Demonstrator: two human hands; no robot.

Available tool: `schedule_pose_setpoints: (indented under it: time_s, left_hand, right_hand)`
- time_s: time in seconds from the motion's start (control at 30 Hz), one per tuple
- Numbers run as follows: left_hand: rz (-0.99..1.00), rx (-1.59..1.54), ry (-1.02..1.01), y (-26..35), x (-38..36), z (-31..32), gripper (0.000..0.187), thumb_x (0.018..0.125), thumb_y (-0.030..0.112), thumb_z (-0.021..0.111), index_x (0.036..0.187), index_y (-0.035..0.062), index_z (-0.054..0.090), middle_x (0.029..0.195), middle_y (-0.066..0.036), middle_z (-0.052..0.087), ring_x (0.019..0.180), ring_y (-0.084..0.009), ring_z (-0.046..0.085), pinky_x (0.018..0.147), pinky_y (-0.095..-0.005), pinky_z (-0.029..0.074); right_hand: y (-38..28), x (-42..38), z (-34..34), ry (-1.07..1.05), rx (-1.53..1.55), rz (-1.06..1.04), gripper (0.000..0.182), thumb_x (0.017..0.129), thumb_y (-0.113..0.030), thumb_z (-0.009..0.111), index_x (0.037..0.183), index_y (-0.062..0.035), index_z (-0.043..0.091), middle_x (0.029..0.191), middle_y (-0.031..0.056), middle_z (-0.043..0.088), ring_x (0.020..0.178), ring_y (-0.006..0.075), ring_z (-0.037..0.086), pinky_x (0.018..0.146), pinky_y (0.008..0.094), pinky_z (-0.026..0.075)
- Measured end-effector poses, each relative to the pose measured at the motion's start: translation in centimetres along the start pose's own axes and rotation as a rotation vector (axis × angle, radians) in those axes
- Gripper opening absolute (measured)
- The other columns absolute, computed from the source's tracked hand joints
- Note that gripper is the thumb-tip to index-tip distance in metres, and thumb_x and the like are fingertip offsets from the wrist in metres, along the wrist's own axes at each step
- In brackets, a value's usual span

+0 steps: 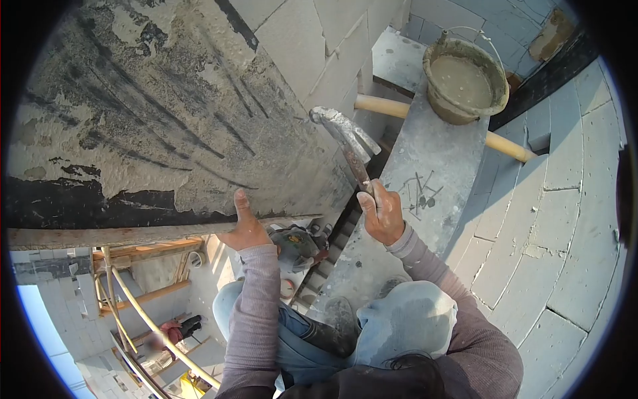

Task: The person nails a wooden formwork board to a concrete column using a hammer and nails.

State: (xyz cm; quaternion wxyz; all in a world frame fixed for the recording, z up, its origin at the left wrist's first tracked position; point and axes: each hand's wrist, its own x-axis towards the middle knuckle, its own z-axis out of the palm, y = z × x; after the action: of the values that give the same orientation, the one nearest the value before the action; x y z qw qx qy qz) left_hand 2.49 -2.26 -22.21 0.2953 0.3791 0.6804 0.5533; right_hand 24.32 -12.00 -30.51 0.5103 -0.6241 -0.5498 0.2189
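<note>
My right hand [384,216] is wrapped round the handle of a mortar-caked metal tool [347,143], whose whitish head points up and to the left beside the block wall. My left hand [246,225] rests at the lower edge of a large board [219,133] smeared with grey mortar and black streaks. Its thumb lies up against the board's face; the other fingers are hidden beneath the edge, so what they grip does not show.
A bucket [464,83] of grey slurry stands on a grey plank [432,159], with several loose nails [420,194] nearer me. Block walls [551,219] rise at the right. Bamboo poles [156,326] and a person [174,332] are far below at the left.
</note>
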Motion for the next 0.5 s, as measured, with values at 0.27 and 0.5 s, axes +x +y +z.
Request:
schedule_pose_setpoints:
  time_s: [0.27,0.5]
  left_hand:
    - [0.043,-0.040,-0.010,-1.1,0.5,-0.1,0.140,0.069,0.068,0.083,0.148,-0.0219,0.010,0.150,-0.033,0.035,0.137,-0.0369,0.041,0.116,-0.0392,0.033]
    - [0.049,-0.022,-0.036,-1.4,0.8,-0.4,0.142,0.069,0.072,0.081,0.147,-0.0232,0.009,0.152,-0.035,0.031,0.138,-0.0376,0.039,0.116,-0.0403,0.033]
  right_hand:
    - [3.8,-1.2,3.2,0.288,-0.068,-0.281,0.028,0.101,-0.025,0.058,0.099,0.0022,0.053,0.069,0.0111,0.051,0.055,0.0219,0.053,0.048,0.0366,0.040]
    - [0.5,0.7,2.2,0.204,0.639,-0.408,0.027,0.101,-0.025,0.058,0.089,-0.0021,0.049,0.059,0.0026,0.046,0.051,0.0124,0.048,0.047,0.0314,0.035]
